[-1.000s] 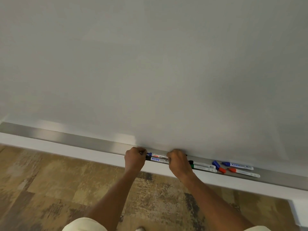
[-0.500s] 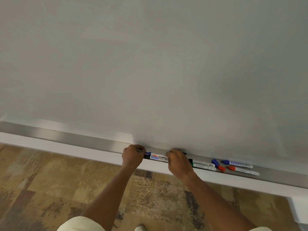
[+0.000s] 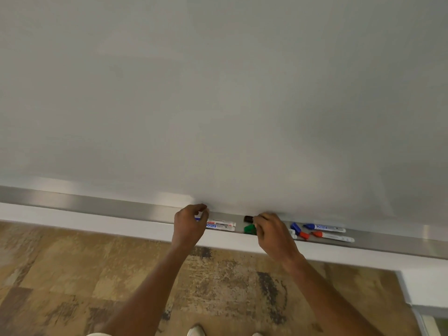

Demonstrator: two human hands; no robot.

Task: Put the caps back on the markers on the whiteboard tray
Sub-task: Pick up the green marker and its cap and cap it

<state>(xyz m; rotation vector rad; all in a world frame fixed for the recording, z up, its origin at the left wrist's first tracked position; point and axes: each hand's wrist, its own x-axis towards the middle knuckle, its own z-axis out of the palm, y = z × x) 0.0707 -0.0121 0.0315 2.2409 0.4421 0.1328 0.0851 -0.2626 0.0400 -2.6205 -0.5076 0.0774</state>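
Note:
Two white markers (image 3: 220, 225) lie side by side on the metal whiteboard tray (image 3: 97, 207). My left hand (image 3: 190, 226) is curled over their left ends, where a bit of blue shows. My right hand (image 3: 274, 235) is further right, its fingertips pinching a black cap (image 3: 248, 218). Just below that, a green cap (image 3: 249, 229) sits at the end of a marker whose body my right hand hides. To the right lie a loose blue cap (image 3: 295, 226), a loose red cap (image 3: 304, 235), a blue marker (image 3: 324, 227) and a red marker (image 3: 334, 237).
The blank whiteboard (image 3: 218, 93) fills the upper view, with a white ledge (image 3: 72, 221) below the tray. Patterned brown carpet (image 3: 72, 275) and my shoe tips (image 3: 195, 332) are underneath. A white wall corner (image 3: 426, 287) stands at the lower right.
My right hand has slid right, away from the two markers, taking the black cap with it and leaving a gap. My left hand stays on their left ends.

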